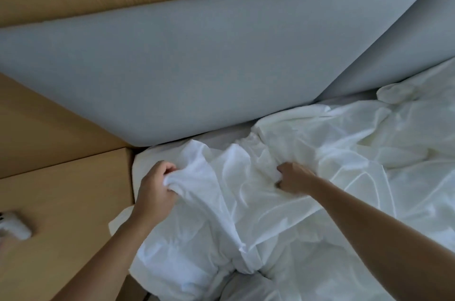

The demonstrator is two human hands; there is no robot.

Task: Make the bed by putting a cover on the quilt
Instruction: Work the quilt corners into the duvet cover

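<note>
Left hand [155, 190] fingers curl round a bunched corner of the white quilt cover [246, 204]; right hand [293, 179] fingers fist a fold beside it. Probably seating a corner at the headboard [172, 67] end. Cover is heaped on the bed [221, 139]; can't tell quilt from cover.

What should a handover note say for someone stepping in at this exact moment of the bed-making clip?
Left hand: grips a bunched fold of the white bedding at the bed corner beside the wooden nightstand.
Right hand: fingers curled into the same bedding, further right.
Bedding: crumpled in a heap on the mattress below the grey headboard; cover and quilt cannot be told apart.
Done: nothing lies flat yet.
Left: probably find the cover's opening, feed the quilt in, then spread it out.
</note>
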